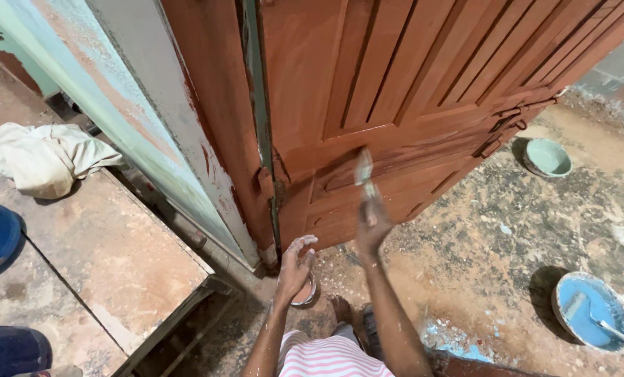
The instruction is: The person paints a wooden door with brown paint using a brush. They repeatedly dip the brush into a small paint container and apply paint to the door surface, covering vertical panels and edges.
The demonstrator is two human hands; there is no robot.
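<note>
— What are the hands doing right now?

— The right hand (372, 227) is closing its fingers around the handle of a pale-bristled paintbrush (365, 174) and is pressing the bristles against the lower panel of the reddish-brown slatted wooden door (423, 84). The left hand (294, 269) is curling its fingers over the rim of a small round tin of reddish paint (305, 292), which is sitting low by the foot of the door, just left of the brush arm.

— How far is the painting looking?

— Most of the door face is already showing wet, even reddish-brown, and the door frame post (217, 119) to its left is carrying the same colour, with ragged edges running onto the pale green and white wall (109, 91). I'd judge the bottom rail, where the brush is working, is among the last parts getting covered; the very bottom edge is looking patchier.

— What else is lying around?

— A crumpled off-white cloth (46, 157) is resting on the raised concrete step (116, 258) at the left. To the right, on the speckled floor, a small pale green bowl (547, 157) is sitting far off, and a blue paint-filled basin (592, 311) with a tool in it is sitting nearer.
</note>
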